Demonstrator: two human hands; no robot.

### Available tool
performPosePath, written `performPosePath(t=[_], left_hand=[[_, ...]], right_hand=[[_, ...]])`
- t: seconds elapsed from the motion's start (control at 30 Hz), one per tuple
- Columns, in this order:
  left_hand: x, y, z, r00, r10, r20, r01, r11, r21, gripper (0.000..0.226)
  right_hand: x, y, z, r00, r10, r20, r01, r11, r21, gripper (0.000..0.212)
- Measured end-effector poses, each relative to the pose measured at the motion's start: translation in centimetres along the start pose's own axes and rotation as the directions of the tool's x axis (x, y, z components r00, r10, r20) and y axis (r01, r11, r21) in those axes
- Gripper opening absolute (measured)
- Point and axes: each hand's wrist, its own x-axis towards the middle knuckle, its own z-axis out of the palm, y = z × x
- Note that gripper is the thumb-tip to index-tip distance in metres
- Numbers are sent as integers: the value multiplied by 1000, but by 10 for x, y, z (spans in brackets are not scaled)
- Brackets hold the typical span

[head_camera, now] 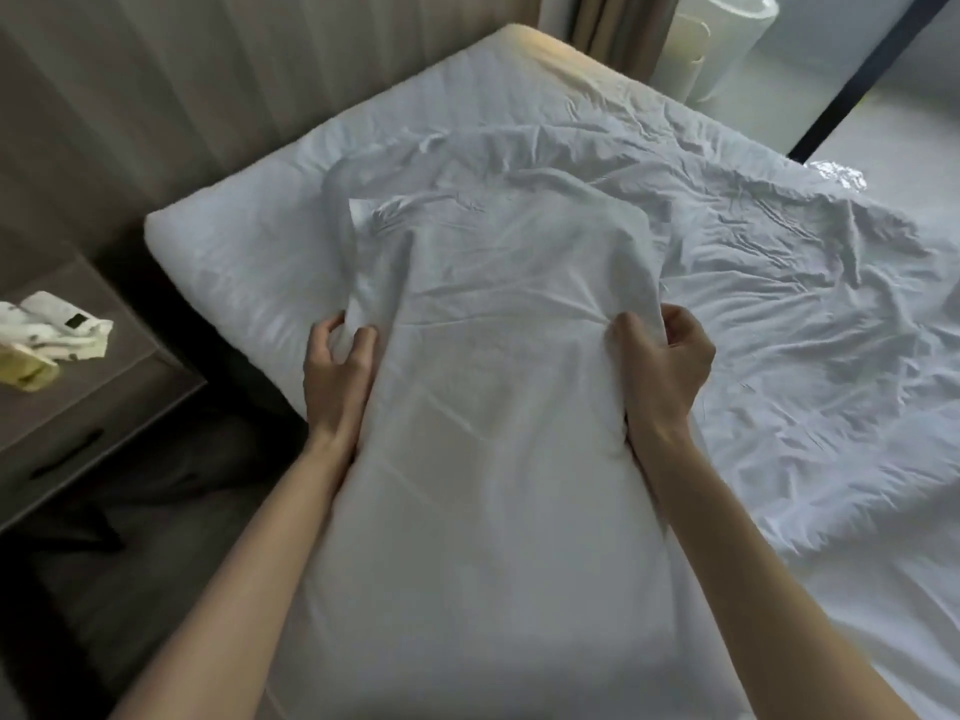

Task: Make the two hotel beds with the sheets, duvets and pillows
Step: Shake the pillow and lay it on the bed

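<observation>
Holding one white pillow [498, 407] lengthwise over the bed [218, 252], a person grips it from both sides. The left hand [337, 371] curls its fingers into the cover at the left edge, and the right hand [662, 366] pinches a bunch of cover tightly at the right edge. The pillow's near end sits close to the person's body, and its far end lies on the rumpled white bedding [779, 283] around the middle of the mattress. This looks like the pillow step, probably settling the filling into its case (the far end of the cover is slack and creased). The next move likely calls for tugging the cover until its corners fill, then laying the pillow flat at the end beside the bedside table [104, 407]. Counted: one pillow, one bed in view, two hands, one bedside table carrying a few small items, and one pale cylinder lamp [727, 39] beyond the bed.
</observation>
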Motion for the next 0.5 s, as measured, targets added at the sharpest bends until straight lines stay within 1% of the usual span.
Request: performPosePath(t=[0.07, 0.13, 0.23, 0.33, 0.43, 0.5], left_hand=[[-20, -1, -36, 992, 20, -122, -25, 999, -38, 37], [-44, -6, -73, 971, 33, -237, -51, 996, -70, 38], [-87, -17, -134, 913, 7, -408, -54, 993, -104, 37], [-132, -28, -197, 824, -11, -567, -71, 990, -122, 36], [-179, -43, -262, 720, -63, -691, -82, 981, -175, 34], [-207, -58, -307, 637, -84, -766, -118, 972, -205, 29]], right_hand=[[-19, -15, 12, 992, -72, 104, 70, 997, 18, 7], [-42, -30, 25, 967, -139, 213, 135, 990, 34, 10], [-88, -51, 45, 898, -253, 360, 253, 966, 48, 13], [-150, -72, 67, 800, -329, 501, 323, 941, 101, 11], [-226, -90, 86, 677, -388, 626, 359, 916, 179, 10], [-282, -100, 98, 589, -421, 689, 373, 899, 230, 9]])
